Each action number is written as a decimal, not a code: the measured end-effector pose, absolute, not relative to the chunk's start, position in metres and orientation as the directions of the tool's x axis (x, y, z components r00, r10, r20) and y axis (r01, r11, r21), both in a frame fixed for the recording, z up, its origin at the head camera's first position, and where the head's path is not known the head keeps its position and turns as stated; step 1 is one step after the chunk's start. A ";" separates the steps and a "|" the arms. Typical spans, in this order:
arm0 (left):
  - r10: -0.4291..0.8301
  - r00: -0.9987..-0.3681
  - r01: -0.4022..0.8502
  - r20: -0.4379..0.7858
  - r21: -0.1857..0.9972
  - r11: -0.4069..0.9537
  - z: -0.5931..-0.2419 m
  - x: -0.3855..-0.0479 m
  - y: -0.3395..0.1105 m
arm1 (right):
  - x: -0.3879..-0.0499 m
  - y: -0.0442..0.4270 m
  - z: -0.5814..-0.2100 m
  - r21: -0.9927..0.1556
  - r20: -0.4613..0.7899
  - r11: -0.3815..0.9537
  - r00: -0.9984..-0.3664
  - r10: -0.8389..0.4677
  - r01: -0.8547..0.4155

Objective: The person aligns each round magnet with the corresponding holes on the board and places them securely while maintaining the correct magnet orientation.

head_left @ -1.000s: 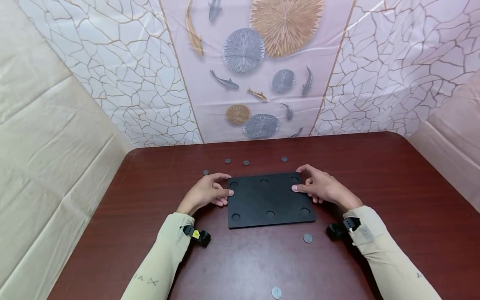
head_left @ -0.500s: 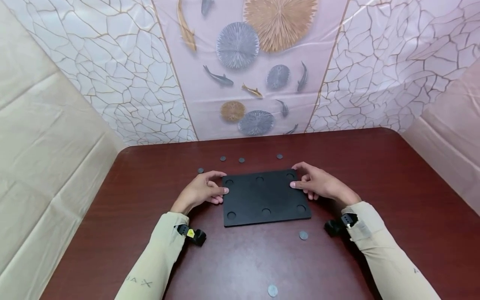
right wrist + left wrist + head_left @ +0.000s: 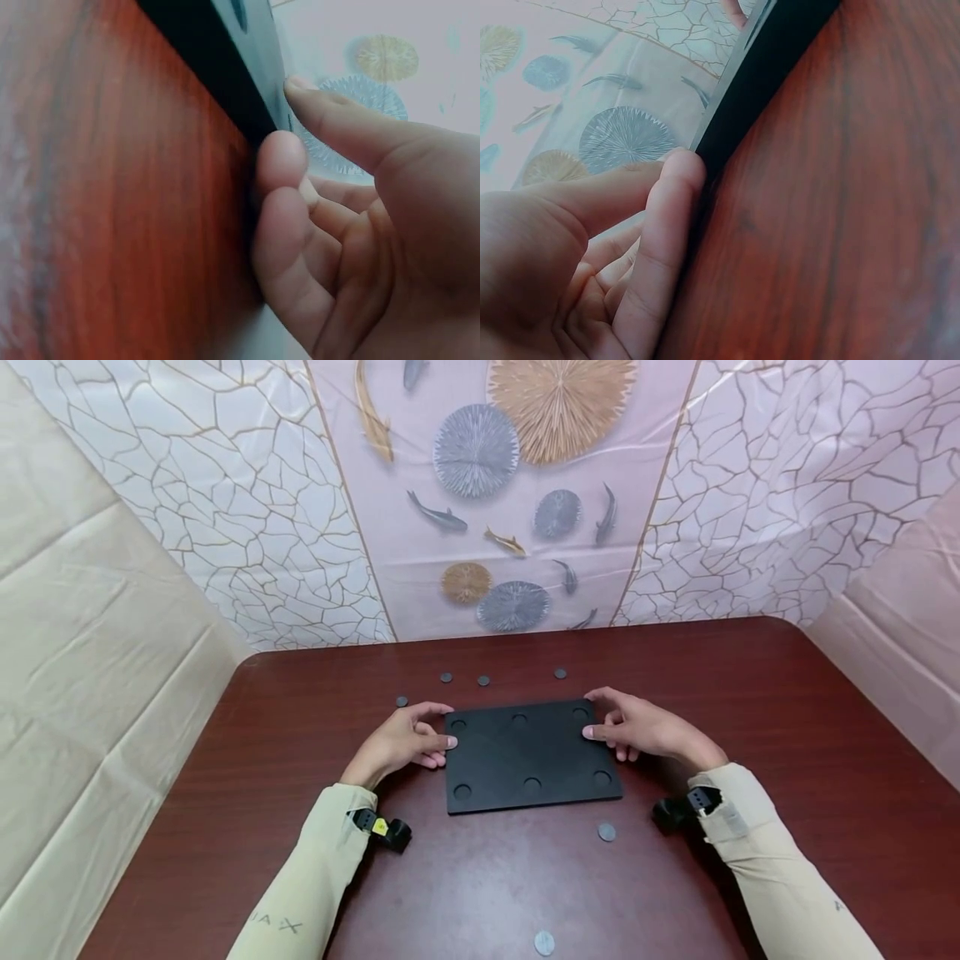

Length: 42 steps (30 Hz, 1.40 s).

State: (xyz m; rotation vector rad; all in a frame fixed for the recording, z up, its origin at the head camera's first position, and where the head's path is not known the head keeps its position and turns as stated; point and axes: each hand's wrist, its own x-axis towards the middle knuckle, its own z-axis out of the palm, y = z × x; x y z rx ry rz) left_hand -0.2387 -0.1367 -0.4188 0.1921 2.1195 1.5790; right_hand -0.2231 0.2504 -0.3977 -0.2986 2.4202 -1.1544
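Note:
A black rectangular board with several shallow round recesses lies flat on the table in the head view. My left hand holds its left edge, the thumb tip over the top face and the other fingers along the side. On the opposite edge, my right hand has its thumb at the top face and its fingers curled against the side. In the left wrist view, fingertips touch the side of the board; the right wrist view shows fingertips against the other side of the board. The recesses I can see hold nothing.
Small grey coin-like discs lie on the brown table: several behind the board, including one disc, one nearer disc, and another disc at the front. A patterned sheet hangs behind the table.
The head view has shifted slightly, moving the whole scene a little left and up. My right thumb has slid slightly outward towards the board's right edge. Board and discs keep their places.

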 end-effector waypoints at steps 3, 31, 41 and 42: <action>0.389 -0.873 -0.170 -0.294 0.931 0.323 -0.419 -0.238 -0.139 | -0.223 0.249 -0.395 -0.779 -0.300 0.627 -0.870 -0.391 -0.013; 0.383 -0.880 -0.162 -0.283 0.934 0.318 -0.420 -0.239 -0.137 | -0.216 0.257 -0.372 -0.762 -0.363 0.646 -0.795 -0.486 -0.048; 0.375 -0.879 -0.174 -0.293 0.931 0.321 -0.419 -0.239 -0.136 | -0.212 0.257 -0.366 -0.739 -0.374 0.669 -0.777 -0.506 -0.080; 0.374 -0.880 -0.174 -0.294 0.931 0.320 -0.419 -0.239 -0.136 | -0.211 0.257 -0.365 -0.735 -0.377 0.674 -0.776 -0.506 -0.082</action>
